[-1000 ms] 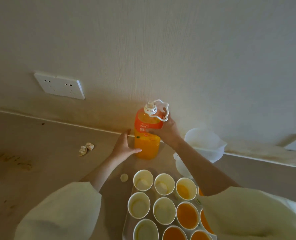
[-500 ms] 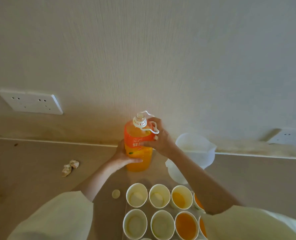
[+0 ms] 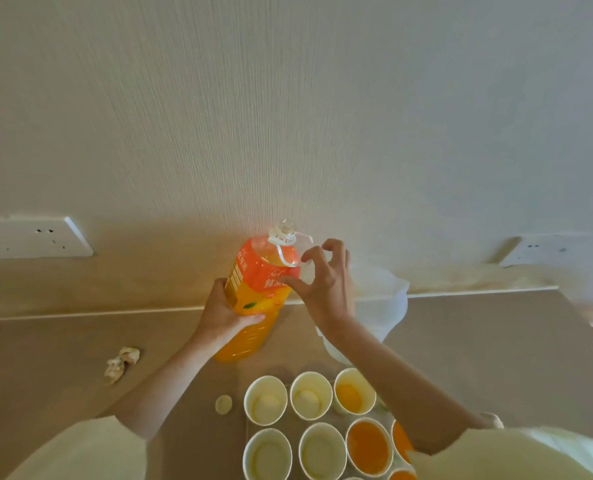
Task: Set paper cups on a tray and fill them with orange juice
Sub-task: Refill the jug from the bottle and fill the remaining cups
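Juice bottle (image 3: 253, 299) tilts near the counter's (image 3: 478, 344) back edge, the left hand (image 3: 224, 313) clamped around its middle. The right hand (image 3: 323, 282) is spread wide beside it, thumb touching the label. Paper cups (image 3: 310, 394) stand nearer the front edge.

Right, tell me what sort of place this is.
Probably a home or office kitchen counter, though I can't be sure. A beige worktop runs along a textured wall with sockets just above it. On it stand a juice bottle and paper cups on a tray.
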`<state>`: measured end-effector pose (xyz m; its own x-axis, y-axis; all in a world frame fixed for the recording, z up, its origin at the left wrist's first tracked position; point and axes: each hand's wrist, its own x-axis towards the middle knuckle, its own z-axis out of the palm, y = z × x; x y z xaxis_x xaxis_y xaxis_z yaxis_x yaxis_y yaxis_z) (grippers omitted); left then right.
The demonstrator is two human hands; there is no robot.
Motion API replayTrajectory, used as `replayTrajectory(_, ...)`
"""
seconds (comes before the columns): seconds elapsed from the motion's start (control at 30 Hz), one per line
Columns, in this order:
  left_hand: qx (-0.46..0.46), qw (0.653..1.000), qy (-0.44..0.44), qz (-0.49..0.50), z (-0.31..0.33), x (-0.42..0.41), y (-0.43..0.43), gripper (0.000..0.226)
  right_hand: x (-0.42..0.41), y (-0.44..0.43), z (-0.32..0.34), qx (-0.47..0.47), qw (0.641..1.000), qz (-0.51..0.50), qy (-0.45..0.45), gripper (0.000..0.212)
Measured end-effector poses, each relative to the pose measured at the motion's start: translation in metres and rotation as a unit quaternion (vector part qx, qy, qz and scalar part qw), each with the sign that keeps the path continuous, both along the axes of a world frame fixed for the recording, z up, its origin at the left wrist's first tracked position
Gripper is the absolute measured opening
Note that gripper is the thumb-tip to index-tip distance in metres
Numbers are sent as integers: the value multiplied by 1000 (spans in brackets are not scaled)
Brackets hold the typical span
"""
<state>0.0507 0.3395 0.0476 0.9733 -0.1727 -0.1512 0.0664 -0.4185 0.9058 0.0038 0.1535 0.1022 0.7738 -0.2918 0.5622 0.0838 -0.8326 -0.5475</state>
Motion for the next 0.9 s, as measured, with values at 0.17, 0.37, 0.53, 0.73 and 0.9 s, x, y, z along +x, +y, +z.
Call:
replayTrajectory(0.17, 117, 992, -42, -19, 34, -7, 12, 95, -24, 21, -7, -120, 986, -7, -119, 34)
replayTrajectory(0.37, 207, 969, -103, -86, 61, -16, 14, 127, -42, 22, -2, -112, 991, 18, -69, 65)
replayTrajectory(0.53, 267, 950, -124, -107, 79, -29, 7, 123, -52, 19, 0, -154, 983, 74, -66, 74)
replayTrajectory(0.73, 375, 911, -100, -139, 98, -43, -1, 122, -62, 13, -4, -128, 986, 102, -23, 71)
replayTrajectory(0.9, 417, 892, -78, -156, 108, -49, -4, 122, -67, 15, -5, -104, 990, 95, 1, 76)
